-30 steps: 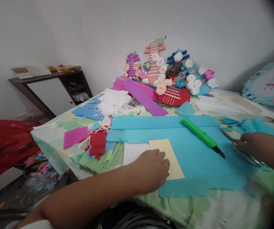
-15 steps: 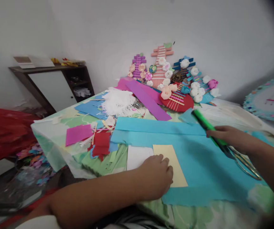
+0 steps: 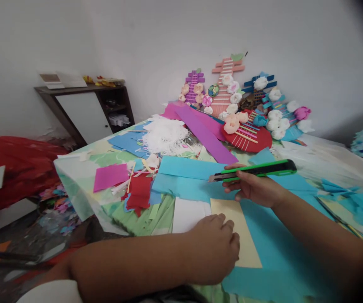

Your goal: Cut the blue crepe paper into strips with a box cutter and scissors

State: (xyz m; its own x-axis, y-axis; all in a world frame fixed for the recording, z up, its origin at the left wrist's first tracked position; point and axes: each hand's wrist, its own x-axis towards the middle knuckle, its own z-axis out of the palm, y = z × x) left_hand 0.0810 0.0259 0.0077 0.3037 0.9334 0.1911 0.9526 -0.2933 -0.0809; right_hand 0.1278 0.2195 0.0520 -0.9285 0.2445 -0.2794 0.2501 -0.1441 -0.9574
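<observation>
My right hand [image 3: 254,187] is closed round a green and black utility knife [image 3: 263,168], held above the blue paper with its blade end pointing left. My left hand [image 3: 214,248] presses down with curled fingers on a cream card [image 3: 243,231], its fingertips partly hidden. Beside that card lies a white sheet [image 3: 189,214], partly under my left hand. Light blue crepe paper [image 3: 279,244] spreads beneath the card and off to the right. Slim scissors [image 3: 339,219] lie at the right, partly behind my right forearm.
Red paper scraps [image 3: 140,191], a magenta piece [image 3: 110,176] and a heap of white shreds [image 3: 165,134] lie on the left. Purple strips [image 3: 206,134] and decorated instrument-shaped crafts [image 3: 228,88] are at the back. A cabinet [image 3: 80,113] stands beyond the table.
My right hand has moved left, and the knife has turned from slanting down to nearly level. My left hand stays on the card. The view has shifted slightly left.
</observation>
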